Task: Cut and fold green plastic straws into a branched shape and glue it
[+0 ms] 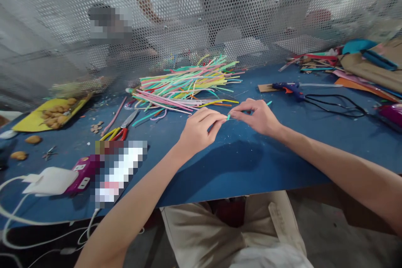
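Observation:
Both hands meet above the blue table, pinching a short teal pipe cleaner (228, 117). My left hand (201, 129) is closed, with thumb and forefinger on it from the left. From the other side my right hand (259, 117) grips it with fingertips together; a teal end sticks out behind this hand. Most of the piece is hidden by my fingers. Just beyond the hands lies a large pile of pipe cleaners (188, 81) in pink, green, yellow, white and teal.
Left of the hands lie scissors (130, 119) and red-and-yellow-handled pliers (119, 134). Nearer are a blurred-out phone (121, 171) and a purple power strip (83, 175) with a white charger (56, 181). A blue glue gun (290, 88) with a black cord lies right. Perforated metal (201, 12) stands behind.

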Tool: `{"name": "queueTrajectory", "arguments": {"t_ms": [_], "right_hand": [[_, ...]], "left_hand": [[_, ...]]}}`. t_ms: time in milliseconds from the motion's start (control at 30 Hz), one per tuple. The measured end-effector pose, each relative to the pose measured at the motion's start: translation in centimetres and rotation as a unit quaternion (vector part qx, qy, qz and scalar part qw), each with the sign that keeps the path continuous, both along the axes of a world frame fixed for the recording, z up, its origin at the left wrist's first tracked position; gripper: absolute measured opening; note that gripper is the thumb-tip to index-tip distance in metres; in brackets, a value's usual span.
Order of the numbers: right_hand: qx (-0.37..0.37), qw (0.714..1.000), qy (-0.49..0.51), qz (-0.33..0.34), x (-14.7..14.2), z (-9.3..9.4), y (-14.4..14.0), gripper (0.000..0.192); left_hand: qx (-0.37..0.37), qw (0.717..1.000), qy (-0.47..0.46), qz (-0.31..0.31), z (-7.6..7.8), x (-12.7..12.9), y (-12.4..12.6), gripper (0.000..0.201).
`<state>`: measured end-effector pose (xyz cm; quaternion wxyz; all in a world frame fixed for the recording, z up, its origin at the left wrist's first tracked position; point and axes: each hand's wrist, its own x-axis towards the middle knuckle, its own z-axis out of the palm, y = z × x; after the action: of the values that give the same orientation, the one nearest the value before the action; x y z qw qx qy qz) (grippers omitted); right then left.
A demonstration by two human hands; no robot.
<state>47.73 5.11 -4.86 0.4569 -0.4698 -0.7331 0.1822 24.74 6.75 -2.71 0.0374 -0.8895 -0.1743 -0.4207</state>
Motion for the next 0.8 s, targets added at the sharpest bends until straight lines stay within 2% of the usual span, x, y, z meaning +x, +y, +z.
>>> {"name": "queueTrajectory", "arguments": {"t_ms": [200, 333, 433, 567, 800], "right_hand": [[0.010, 1.000, 0.001, 0.025, -1.4, -0.6, -0.5, 0.015], [0.080, 0.995, -0.044, 0.034, -2.1, -1.1, -0.8, 0.019], [0.152, 0.978, -0.142, 0.005, -2.0, -1.1, -1.2, 0.022], [0.229, 0.940, -0.249, -0.049, -1.8, -0.8, -1.7, 0.026], [0.250, 0.917, -0.306, -0.061, -1.1, -0.2, -1.3, 0.027]], "left_hand": [[-0.064, 0.995, -0.058, 0.050, 0.0, 0.3, 0.2, 0.010], [-0.083, 0.991, -0.051, 0.094, -0.3, 0.2, 0.7, 0.014], [-0.061, 0.993, -0.006, 0.105, -0.4, 0.0, 1.3, 0.016], [-0.016, 0.991, 0.065, 0.112, -0.4, -0.4, 2.0, 0.019], [0.012, 0.976, 0.187, 0.112, -0.5, -0.8, 2.6, 0.023]]}}
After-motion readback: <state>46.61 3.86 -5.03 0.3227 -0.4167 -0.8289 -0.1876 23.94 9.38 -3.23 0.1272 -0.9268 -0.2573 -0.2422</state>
